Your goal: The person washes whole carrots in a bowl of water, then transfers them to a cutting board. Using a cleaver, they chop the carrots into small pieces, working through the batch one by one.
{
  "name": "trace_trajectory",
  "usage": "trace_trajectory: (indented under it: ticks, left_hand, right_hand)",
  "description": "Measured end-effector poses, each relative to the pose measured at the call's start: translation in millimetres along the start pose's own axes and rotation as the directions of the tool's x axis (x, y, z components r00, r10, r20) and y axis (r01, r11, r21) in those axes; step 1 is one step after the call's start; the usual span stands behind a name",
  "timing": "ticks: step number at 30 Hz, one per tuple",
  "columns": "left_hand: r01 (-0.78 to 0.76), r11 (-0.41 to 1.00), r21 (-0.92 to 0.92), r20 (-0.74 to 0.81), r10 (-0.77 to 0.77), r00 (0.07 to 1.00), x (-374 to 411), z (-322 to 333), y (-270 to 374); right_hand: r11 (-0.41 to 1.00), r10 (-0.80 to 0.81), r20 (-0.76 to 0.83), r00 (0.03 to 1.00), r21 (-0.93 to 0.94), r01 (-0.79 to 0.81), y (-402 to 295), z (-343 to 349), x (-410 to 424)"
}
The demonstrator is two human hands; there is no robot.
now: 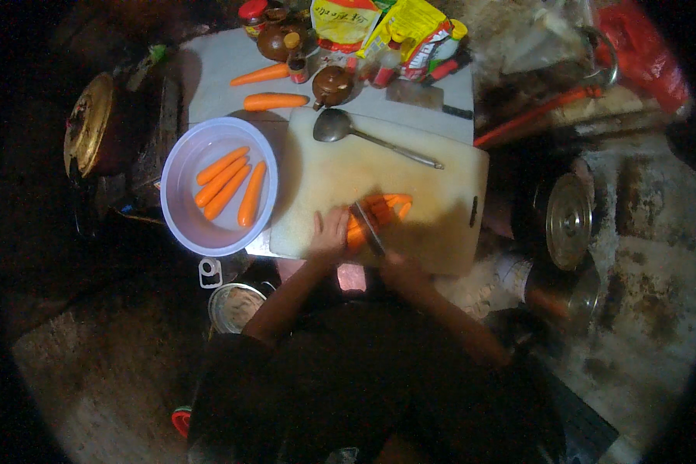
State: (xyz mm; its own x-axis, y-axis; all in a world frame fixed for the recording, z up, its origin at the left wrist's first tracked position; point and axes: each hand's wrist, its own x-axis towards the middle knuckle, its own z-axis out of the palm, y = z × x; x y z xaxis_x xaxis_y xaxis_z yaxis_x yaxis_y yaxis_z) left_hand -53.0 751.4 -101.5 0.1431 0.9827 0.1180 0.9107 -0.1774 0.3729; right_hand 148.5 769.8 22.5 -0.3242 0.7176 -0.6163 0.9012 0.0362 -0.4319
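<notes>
On a pale cutting board (319, 168), cut carrot pieces (399, 200) lie in a small group near the front edge. My right hand (397, 264) grips a knife (369, 227), whose blade crosses the carrot. Just left of the blade, my left hand (329, 231) presses on the uncut side of the carrot, fingers over it. How the left fingertips sit against the carrot is partly hidden. A metal ladle (333, 126) rests along the far side of the board, its handle pointing right.
Left of the board stands a pale purple basin (170, 191) holding several whole carrots (223, 182). Two more carrots (275, 102) lie behind it. Brown pots (333, 86), seasoning bags (345, 23) and a cleaver (414, 95) occupy the table's back. A lidded pot (569, 221) is at right.
</notes>
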Motion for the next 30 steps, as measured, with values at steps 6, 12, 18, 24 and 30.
trace_trajectory:
  ticks: [6, 12, 18, 24, 30]
  left_hand:
    - [0.003, 0.982, 0.189, -0.063, 0.009, 0.998, -8, 26, -4]
    - [0.020, 0.995, -0.097, -0.072, -0.027, 0.997, 3, 1, 0]
    - [-0.279, 0.948, -0.153, -0.091, 0.268, 0.959, 44, 9, -3]
    - [-0.435, 0.861, -0.264, -0.132, 0.414, 0.901, 108, 20, 45]
    - [-0.432, 0.898, -0.082, -0.434, 0.358, 0.827, 147, 91, 92]
  right_hand:
    - [0.985, -0.172, 0.049, 0.984, 0.030, 0.171, 6, 37, 48]
    - [0.916, -0.201, -0.239, 0.950, 0.298, 0.269, 52, 63, 77]
    - [0.963, 0.266, -0.371, 0.890, 0.151, -0.225, 117, 38, 56]
    - [0.899, 0.074, -0.164, 0.984, -0.416, -0.137, 164, 13, 52]
    - [0.789, -0.209, -0.373, 0.904, -0.610, -0.070, 209, 14, 47]
